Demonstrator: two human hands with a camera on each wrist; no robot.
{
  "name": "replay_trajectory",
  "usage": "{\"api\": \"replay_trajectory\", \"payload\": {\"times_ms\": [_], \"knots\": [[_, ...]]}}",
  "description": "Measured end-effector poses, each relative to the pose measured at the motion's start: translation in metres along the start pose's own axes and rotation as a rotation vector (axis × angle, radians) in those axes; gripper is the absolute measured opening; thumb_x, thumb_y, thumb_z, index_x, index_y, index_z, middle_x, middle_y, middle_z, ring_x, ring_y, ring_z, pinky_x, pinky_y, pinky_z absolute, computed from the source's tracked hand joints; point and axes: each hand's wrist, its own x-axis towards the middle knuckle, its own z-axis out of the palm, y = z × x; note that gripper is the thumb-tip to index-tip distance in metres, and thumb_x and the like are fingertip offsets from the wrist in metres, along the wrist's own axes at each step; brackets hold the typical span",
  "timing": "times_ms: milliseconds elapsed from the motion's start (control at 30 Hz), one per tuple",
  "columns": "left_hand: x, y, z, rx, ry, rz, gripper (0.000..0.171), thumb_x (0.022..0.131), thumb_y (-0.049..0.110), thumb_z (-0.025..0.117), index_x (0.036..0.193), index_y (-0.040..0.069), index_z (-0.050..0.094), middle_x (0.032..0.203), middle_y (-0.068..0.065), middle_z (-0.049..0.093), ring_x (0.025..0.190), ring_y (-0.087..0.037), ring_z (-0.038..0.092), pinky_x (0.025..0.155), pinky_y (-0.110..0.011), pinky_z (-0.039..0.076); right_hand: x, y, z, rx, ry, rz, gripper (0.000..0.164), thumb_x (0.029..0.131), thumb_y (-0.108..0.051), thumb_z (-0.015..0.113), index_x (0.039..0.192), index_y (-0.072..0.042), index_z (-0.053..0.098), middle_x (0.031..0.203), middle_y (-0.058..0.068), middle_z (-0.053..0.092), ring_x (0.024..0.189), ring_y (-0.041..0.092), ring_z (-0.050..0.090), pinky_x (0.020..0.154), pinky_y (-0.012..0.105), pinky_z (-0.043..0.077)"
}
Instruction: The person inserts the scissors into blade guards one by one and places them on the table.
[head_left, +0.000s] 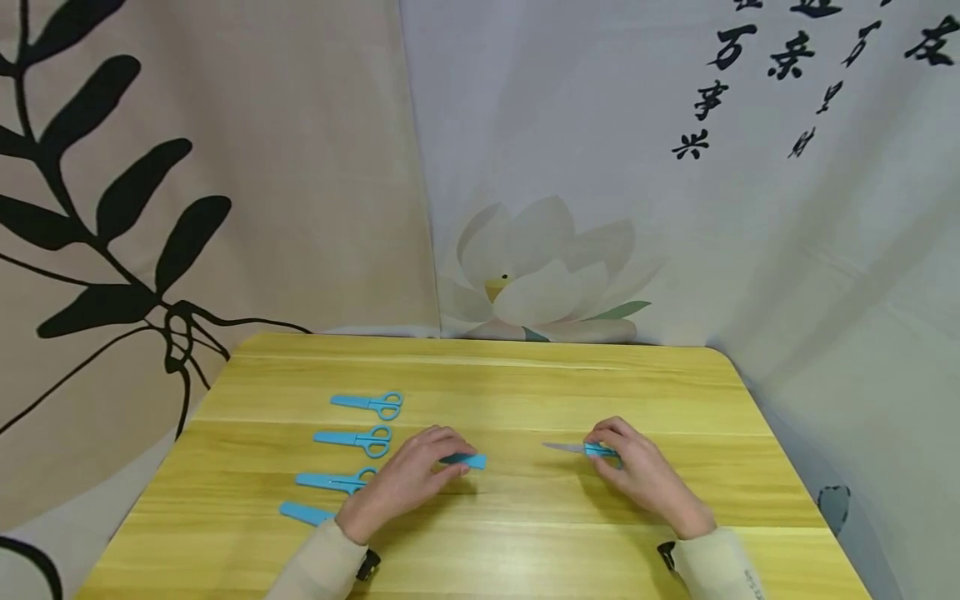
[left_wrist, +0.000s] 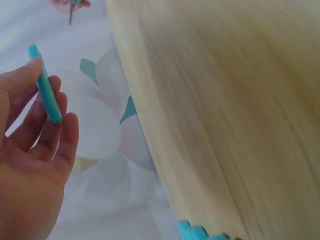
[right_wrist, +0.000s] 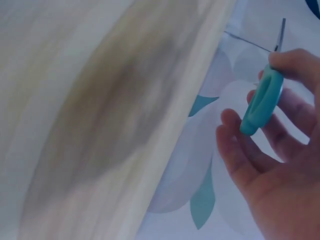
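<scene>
My left hand (head_left: 411, 479) pinches a blue scissors cover (head_left: 474, 461) between thumb and fingers above the middle of the table. The left wrist view has this slim cover (left_wrist: 47, 90) in profile, no blade showing in it. To the right, my right hand (head_left: 645, 473) grips a pair of scissors (head_left: 596, 449) by the blue handles. Their bare metal blades point left toward the cover, with a gap between. In the right wrist view the scissors handle (right_wrist: 267, 97) lies between thumb and fingers, blades together.
Left of my left hand, three blue covered scissors (head_left: 367, 403), (head_left: 351, 438), (head_left: 330, 482) lie in a column on the wooden table (head_left: 540, 550). A nearer blue cover (head_left: 303, 512) is partly hidden by my left arm. A printed curtain (head_left: 337, 167) hangs behind the table.
</scene>
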Motion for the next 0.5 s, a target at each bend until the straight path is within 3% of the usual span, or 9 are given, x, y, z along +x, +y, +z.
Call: {"api": "replay_trajectory", "payload": {"times_ms": [200, 500], "knots": [[0.002, 0.005, 0.003, -0.039, 0.023, 0.005, 0.021, 0.099, 0.018, 0.072, 0.120, 0.015, 0.074, 0.116, 0.006, 0.068, 0.106, -0.013, 0.064, 0.090, -0.035, 0.058, 0.007, -0.012, 0.006, 0.053, 0.015, 0.011, 0.017, 0.092, -0.010, 0.078, 0.108, -0.014, 0.074, 0.119, -0.001, 0.064, 0.102, 0.020, 0.066, 0.085, 0.042, 0.060], [0.006, 0.010, 0.008, -0.082, 0.107, 0.026, 0.019, 0.099, 0.017, 0.073, 0.118, 0.016, 0.075, 0.112, 0.008, 0.067, 0.102, -0.011, 0.065, 0.087, -0.032, 0.058, 0.014, -0.030, 0.010, 0.097, 0.065, -0.052, 0.020, 0.090, -0.006, 0.080, 0.109, -0.009, 0.074, 0.121, 0.004, 0.066, 0.101, 0.020, 0.067, 0.084, 0.039, 0.060]]}}
